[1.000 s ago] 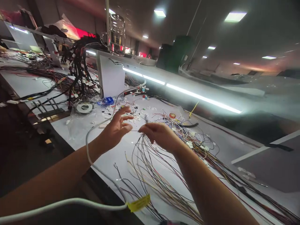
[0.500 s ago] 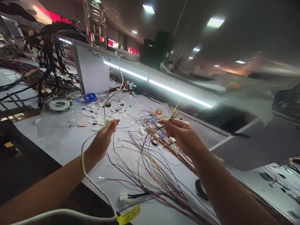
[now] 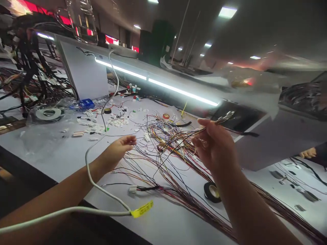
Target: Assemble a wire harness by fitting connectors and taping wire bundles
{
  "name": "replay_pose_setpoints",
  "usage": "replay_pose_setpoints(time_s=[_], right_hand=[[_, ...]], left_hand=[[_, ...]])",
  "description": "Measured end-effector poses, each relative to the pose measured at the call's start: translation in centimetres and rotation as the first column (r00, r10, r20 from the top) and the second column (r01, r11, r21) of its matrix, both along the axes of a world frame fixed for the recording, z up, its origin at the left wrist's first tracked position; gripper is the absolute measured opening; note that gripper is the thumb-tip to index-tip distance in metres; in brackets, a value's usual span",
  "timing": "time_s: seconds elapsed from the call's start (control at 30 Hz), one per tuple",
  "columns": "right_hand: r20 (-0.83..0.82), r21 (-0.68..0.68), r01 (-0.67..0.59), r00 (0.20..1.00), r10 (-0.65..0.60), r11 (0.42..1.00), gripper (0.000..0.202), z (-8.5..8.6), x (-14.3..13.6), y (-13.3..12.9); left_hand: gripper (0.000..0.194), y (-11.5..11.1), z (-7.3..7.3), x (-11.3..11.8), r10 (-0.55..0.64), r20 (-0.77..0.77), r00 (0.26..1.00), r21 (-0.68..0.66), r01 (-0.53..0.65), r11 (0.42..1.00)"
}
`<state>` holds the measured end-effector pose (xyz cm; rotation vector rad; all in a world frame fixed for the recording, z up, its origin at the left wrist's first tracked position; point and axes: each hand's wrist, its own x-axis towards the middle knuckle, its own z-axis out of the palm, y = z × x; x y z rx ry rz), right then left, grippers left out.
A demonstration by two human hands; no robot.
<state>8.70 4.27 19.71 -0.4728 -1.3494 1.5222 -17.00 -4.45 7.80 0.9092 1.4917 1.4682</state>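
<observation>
My right hand is closed around a bunch of thin wires, whose ends poke out past the fingers on the right. From that hand the strands trail left toward a tangled heap of coloured wires on the white table. My left hand hovers left of the heap, thumb and fingers pressed together. Whether a wire is between those fingertips I cannot make out. In front lies a wire harness with a white connector at one end. A pale cable with a yellow tag crosses my left forearm.
Black tape lies beside my right forearm. Small white connectors, a red tape roll and a plastic bag are farther back. A light strip runs under the shelf. Another person's hand shows at far right.
My right hand has moved right with the wires, and their ends now point right instead of up. My left hand has shifted right toward the heap. The camera view has turned slightly.
</observation>
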Motion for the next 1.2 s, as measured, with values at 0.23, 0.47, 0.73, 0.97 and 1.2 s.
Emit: replay_pose_setpoints(time_s=[0.23, 0.47, 0.73, 0.97, 1.2], right_hand=[[-0.157, -0.031, 0.062, 0.985, -0.066, 0.998, 0.017, -1.5, 0.7, -0.3], [-0.298, -0.062, 0.032, 0.953, -0.049, 0.998, 0.016, -3.2, 0.1, -1.5], [-0.305, 0.01, 0.109, 0.947, -0.101, 0.994, 0.016, -3.2, 0.8, -3.3], [-0.23, 0.093, 0.339, 0.922, -0.311, 0.936, 0.019, -1.9, 2.7, -3.5], [-0.28, 0.122, 0.488, 0.852, -0.442, 0.864, 0.025, -0.8, 5.0, -3.6]], left_hand=[[0.08, 0.4, 0.3, 0.5, -0.739, -0.217, 0.638, -0.289, 0.681, 0.673], [0.06, 0.4, 2.7, 4.7, -0.608, 0.048, 0.793, 0.13, 0.598, 0.791], [0.026, 0.6, 4.7, 7.9, -0.203, 0.133, 0.97, 0.211, 0.173, 0.962], [0.031, 2.2, 3.4, 11.2, -0.472, -0.59, 0.655, -0.113, 0.512, 0.852], [0.02, 3.6, -1.1, 10.8, -0.467, -0.732, 0.496, -0.132, 0.569, 0.811]])
